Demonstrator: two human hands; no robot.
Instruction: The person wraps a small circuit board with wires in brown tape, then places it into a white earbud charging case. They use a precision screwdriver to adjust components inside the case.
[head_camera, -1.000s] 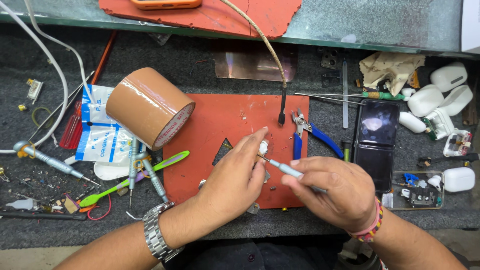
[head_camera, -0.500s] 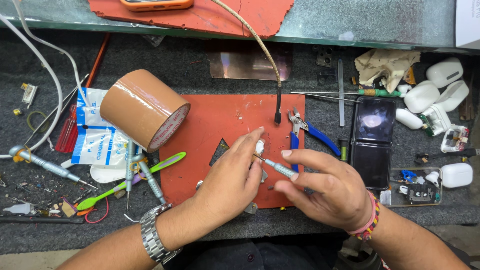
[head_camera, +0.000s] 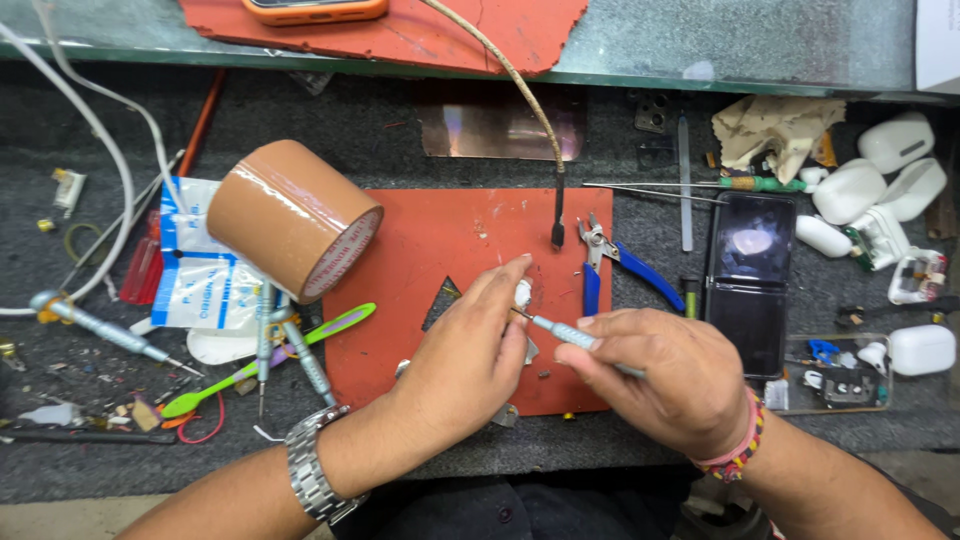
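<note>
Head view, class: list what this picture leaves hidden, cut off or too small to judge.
- Small white part: mostly hidden by the left hand pinching it.
- Screwdriver: its rear end hidden in the right hand; tip contact too small.
- Orange phone: cut off by the top edge.

Bare forearms, no sleeves in view: the left hand wears a silver metal link-band wristwatch, while the right hand wears a braided thread bracelet of pink, yellow and dark strands.
</note>
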